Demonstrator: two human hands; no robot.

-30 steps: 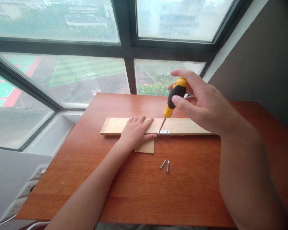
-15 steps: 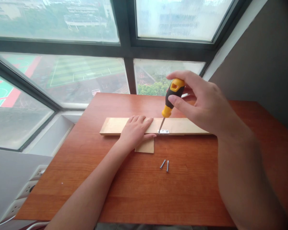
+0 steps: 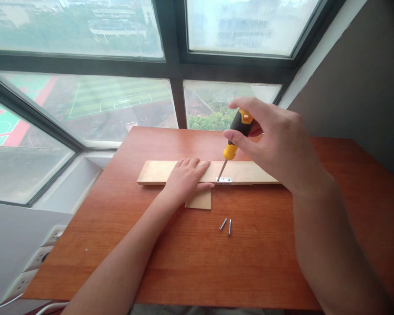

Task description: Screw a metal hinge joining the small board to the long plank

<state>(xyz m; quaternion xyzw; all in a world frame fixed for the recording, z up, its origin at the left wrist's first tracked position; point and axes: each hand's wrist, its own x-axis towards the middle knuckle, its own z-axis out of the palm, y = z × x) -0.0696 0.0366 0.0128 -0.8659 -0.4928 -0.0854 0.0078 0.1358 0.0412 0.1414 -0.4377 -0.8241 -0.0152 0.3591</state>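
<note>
My right hand is closed around a yellow and black screwdriver, whose tip rests on a small metal bracket at the near edge of a long pale wooden board. My left hand lies flat on the board's left half with fingers stretched out, pressing it down. A smaller wood piece sticks out below that hand. Two loose screws lie on the table just in front of the bracket.
The reddish wooden table stands against a large window. A grey wall rises on the right. White power sockets and a cable sit low at the left.
My right hand has turned around the screwdriver handle, fingers shifting over its top. The left hand, board and screws have stayed put.
</note>
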